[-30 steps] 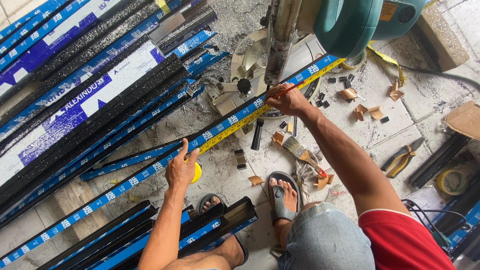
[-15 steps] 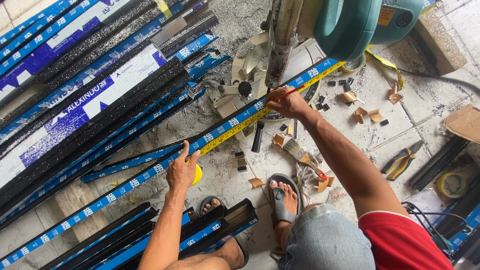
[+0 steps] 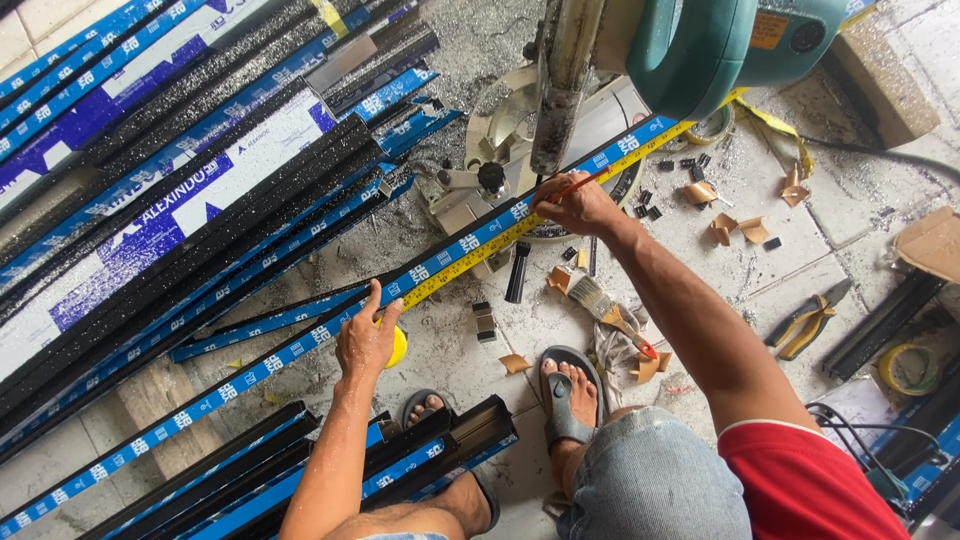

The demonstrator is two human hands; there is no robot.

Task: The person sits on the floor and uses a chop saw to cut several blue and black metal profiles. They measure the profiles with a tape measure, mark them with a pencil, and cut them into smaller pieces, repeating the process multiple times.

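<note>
- Landmark: long blue-wrapped profile (image 3: 300, 345), lying diagonally across floor, far end under teal mitre saw (image 3: 700, 50).
- Left hand (image 3: 365, 340) presses yellow tape-measure case (image 3: 397, 345) against profile's near side, approx mid-length; fingers wrapped on case.
- Yellow tape blade (image 3: 470, 258) runs along top of profile toward saw.
- Right hand (image 3: 575, 205) near saw end, pinching red pencil (image 3: 580, 183), tip at tape/profile.
- Step, I judge: marking cut length.
- Next calls for: tape kept flat & taut, pencil tip exactly on reading, left hand not shifting.
- Brush (image 3: 610, 310) & offcuts on person's side of profile.
</note>
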